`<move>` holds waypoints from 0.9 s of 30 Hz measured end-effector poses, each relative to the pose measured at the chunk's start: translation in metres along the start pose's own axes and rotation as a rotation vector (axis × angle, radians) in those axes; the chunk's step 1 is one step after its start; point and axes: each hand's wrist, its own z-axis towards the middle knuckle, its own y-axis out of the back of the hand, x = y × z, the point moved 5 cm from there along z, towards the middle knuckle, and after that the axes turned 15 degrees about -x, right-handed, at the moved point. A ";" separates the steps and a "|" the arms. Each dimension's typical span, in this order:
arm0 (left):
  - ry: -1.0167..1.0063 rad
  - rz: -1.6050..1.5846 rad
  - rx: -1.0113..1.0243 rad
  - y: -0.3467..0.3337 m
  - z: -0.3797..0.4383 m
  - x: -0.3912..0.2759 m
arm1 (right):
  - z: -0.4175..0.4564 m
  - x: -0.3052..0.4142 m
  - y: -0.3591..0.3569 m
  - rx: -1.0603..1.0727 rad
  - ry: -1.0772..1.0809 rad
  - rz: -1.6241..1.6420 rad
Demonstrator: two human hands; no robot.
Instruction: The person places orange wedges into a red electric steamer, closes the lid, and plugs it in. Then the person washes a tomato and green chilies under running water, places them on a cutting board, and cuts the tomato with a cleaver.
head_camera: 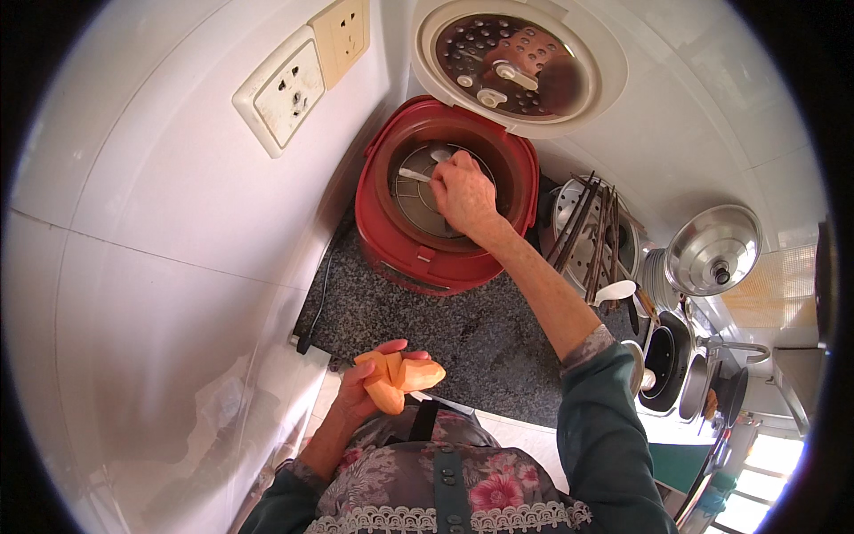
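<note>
Several peeled orange root vegetable pieces (400, 377), possibly sweet potato, rest in my left hand (363, 384), close to the front of my apron. Beyond the counter's middle, a red rice cooker (434, 263) stands with its lid (600, 67) raised. My right hand (465, 193) reaches into the cooker's pot, fingers curled around the white handle (415, 175) of a utensil; a pale spoon-like bowl (440, 155) shows beside the fingers. Under this hand lies a round wire rack (403, 197) inside the pot. The hand hides part of the rack and the utensil.
A speckled dark counter (460, 334) carries the cooker. At its right are a perforated metal steamer (567, 200) with wooden chopsticks (604, 233), a white spoon (615, 292), a metal lid (714, 250) and stacked plates (657, 280). Tiled walls close in behind and left, with sockets (287, 93) on the left one.
</note>
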 end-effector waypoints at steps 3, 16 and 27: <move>0.000 -0.001 0.020 0.000 0.002 0.001 | 0.002 -0.003 -0.002 -0.052 -0.012 -0.025; 0.017 -0.020 -0.036 0.003 -0.003 0.000 | 0.014 -0.009 0.013 -0.017 -0.039 0.045; 0.035 -0.012 0.037 -0.003 0.005 0.002 | 0.015 -0.036 0.044 0.141 0.048 0.252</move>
